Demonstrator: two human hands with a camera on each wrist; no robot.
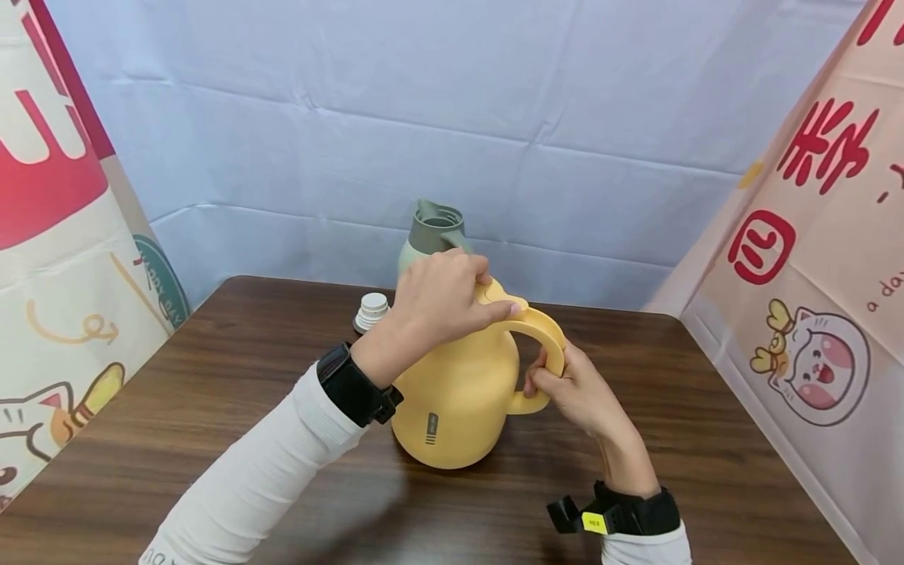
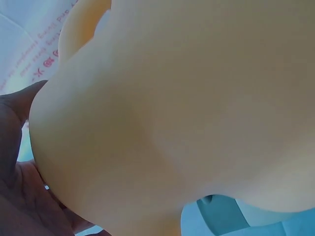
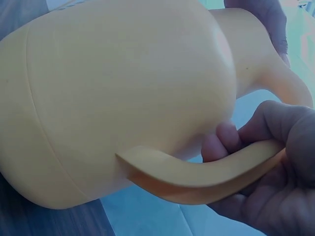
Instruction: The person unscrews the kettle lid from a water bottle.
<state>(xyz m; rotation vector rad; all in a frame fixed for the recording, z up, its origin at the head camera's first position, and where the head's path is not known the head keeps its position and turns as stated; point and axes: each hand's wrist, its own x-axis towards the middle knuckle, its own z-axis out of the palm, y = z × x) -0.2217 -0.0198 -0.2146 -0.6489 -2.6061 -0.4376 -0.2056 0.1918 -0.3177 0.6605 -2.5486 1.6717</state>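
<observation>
Yellow jug: I see the left hand grasping its top, right hand gripping its handle, green flask far behind.

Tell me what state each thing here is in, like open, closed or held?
Left grip, clasped over the yellow jug's top.
Right grip, curled round its handle.
Yellow jug, upright, held; whether its top is closed is hidden.
Green jug, behind, mouth open.
White stopper, loose, on the table.
</observation>
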